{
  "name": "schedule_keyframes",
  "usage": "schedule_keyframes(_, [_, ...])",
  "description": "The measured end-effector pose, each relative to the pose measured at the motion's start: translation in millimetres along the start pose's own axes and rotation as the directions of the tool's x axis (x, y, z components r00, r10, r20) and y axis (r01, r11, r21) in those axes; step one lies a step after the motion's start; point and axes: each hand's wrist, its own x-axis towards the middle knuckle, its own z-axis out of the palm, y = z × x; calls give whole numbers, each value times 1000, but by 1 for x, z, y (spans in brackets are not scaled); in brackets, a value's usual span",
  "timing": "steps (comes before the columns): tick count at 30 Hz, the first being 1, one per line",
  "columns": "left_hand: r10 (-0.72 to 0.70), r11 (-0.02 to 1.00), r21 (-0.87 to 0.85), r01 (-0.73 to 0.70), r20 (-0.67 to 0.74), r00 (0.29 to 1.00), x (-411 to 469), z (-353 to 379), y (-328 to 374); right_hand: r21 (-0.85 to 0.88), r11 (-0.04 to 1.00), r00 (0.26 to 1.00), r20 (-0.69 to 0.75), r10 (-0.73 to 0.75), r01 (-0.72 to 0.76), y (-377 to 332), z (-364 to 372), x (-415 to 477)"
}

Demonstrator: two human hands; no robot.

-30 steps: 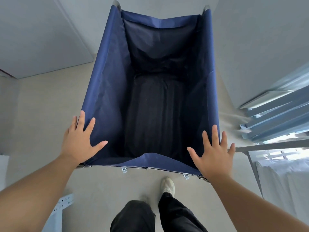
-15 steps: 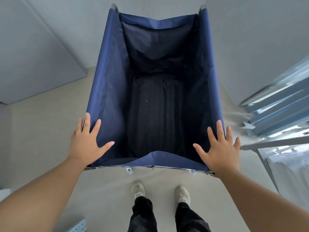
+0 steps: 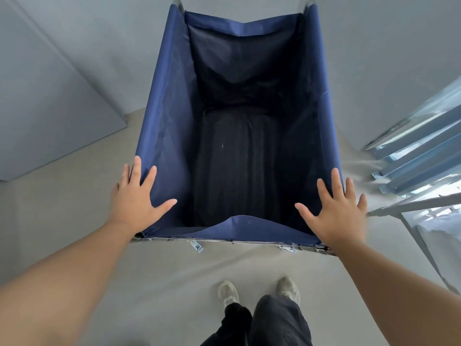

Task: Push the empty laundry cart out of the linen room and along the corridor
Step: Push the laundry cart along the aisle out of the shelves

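A big laundry cart with a dark blue cloth bag on a thin metal frame (image 3: 169, 101) stands right in front of the person, on a pale grey floor (image 3: 62, 201). The bag is open at the top and you can see all the way down to its dark bottom — there is nothing inside but one tiny pale speck. The left hand (image 3: 136, 198) lies flat on the near left corner of the cart, fingers spread wide, thumb pointing in over the cloth. It is pressing on the corner, not wrapped around anything. The right hand (image 3: 335, 211) does the same on the near right corner, flat and spread wide, with the thumb reaching in toward the bag. Both bare arms stretch out straight from the bottom corners of the view. Along the near edge of the cart runs a shiny metal bar (image 3: 224, 241) with small clips hanging under it. Below that bar, on the floor, are two pale sneakers (image 3: 227, 293) and the legs of dark trousers (image 3: 272, 323) — the feet stand side by side, a little apart. Plain grey walls (image 3: 50, 96) rise on the left and ahead. On the right side is a light blue metal rack with slanted bars (image 3: 419, 156), near the cart but not touching it.
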Motion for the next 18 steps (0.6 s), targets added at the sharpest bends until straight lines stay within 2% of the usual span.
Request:
schedule_keyframes(11, [74,997,10,-74,-38,997,55,-2,-45,16,999,999,-12,38,-38,-48,-3,19])
schedule_keyframes(18, [105,994,23,-105,-28,994,86,-9,-64,7,997,997,28,75,-76,-74,-7,32])
